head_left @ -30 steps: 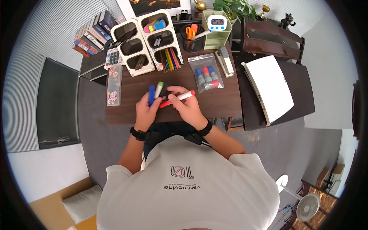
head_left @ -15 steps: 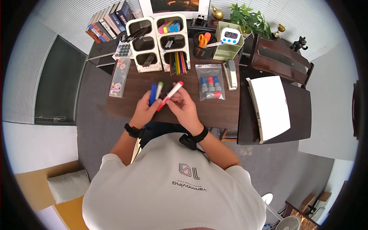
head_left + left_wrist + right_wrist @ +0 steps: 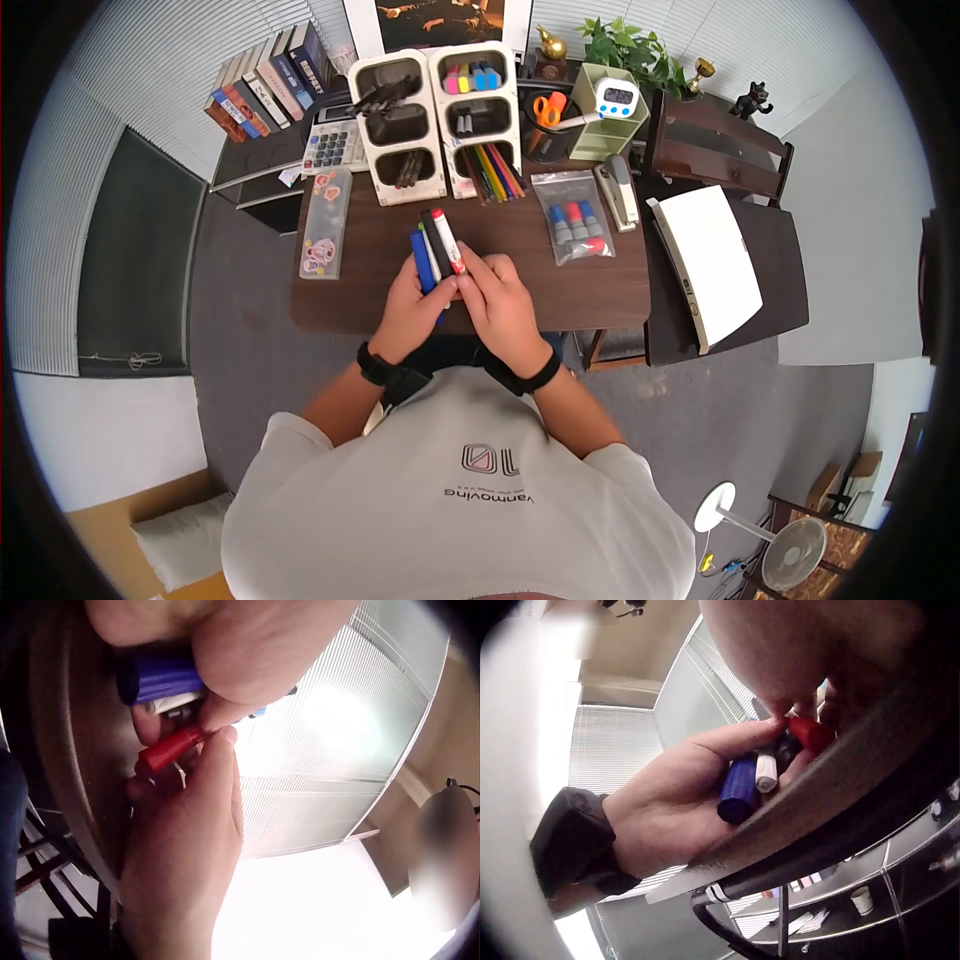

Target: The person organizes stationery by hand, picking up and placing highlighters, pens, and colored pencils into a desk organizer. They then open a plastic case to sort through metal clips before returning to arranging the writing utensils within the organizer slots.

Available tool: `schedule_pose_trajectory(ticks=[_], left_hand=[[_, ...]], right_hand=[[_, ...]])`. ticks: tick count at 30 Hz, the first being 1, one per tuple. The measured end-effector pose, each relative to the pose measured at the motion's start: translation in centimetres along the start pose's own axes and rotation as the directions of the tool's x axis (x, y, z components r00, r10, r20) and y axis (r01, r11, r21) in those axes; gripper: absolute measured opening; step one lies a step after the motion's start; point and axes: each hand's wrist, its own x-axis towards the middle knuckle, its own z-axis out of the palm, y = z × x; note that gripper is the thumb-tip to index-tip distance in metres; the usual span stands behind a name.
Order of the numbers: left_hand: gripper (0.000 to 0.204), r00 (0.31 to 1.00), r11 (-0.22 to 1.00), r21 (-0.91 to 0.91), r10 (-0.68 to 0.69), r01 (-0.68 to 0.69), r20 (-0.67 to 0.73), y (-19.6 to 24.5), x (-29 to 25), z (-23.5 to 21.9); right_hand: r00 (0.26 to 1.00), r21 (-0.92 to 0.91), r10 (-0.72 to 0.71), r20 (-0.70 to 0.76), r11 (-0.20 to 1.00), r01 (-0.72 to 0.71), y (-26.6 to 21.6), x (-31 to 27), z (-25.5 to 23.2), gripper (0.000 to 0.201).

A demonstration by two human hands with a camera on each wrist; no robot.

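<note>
Close together over the front of the table, the two hands meet around a bundle of markers. My left hand (image 3: 403,318) grips a blue marker (image 3: 423,262), a white-bodied marker (image 3: 766,772) and a black marker (image 3: 437,246), side by side with their upper ends pointing away from the body. My right hand (image 3: 510,318) pinches a red-and-white marker (image 3: 450,243) at its lower part, against the right side of the bundle. In the left wrist view, the red end (image 3: 169,752) of that marker sticks out beneath the thumbs.
A clear bag (image 3: 572,225) of red and blue bottles lies to the right, near a stapler (image 3: 617,192). White organizers (image 3: 425,190) with pens and pencils stand behind the hands. On the left are a clear pencil case (image 3: 325,225) and a calculator (image 3: 335,147).
The right hand has turned the red-and-white marker from a slant to nearly parallel with the others and brought it against them. Both hands are now closer together.
</note>
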Motion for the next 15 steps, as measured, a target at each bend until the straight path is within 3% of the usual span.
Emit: schedule_pose_trajectory(ticks=[3,4,8,12,15], left_hand=[[0.030,0.996,0.997,-0.069,0.033,-0.038,-0.077,-0.8,0.2,-1.1],[0.025,0.995,0.986,-0.166,0.013,-0.029,-0.096,-0.6,0.3,-1.1],[0.026,1.000,0.912,-0.410,-0.008,-0.002,-0.024,0.5,0.1,-2.5],[0.034,0.989,0.923,-0.385,-0.044,-0.014,-0.140,1.6,0.1,-5.5],[0.037,0.996,0.905,-0.421,-0.083,0.060,-0.035,1.8,-0.4,-6.4]], right_hand=[[0.997,-0.057,-0.060,-0.057,0.997,0.057,-1.8,-0.2,0.9,0.047],[0.998,-0.049,-0.031,-0.053,0.998,0.029,-2.5,-0.1,1.1,0.047],[0.993,-0.024,-0.039,-0.114,0.999,0.036,-3.4,0.9,2.4,0.044],[0.953,-0.166,-0.187,-0.240,0.975,0.149,-5.7,6.5,2.4,0.037],[0.943,-0.216,-0.213,-0.256,0.963,0.159,-5.8,11.3,4.4,0.031]])
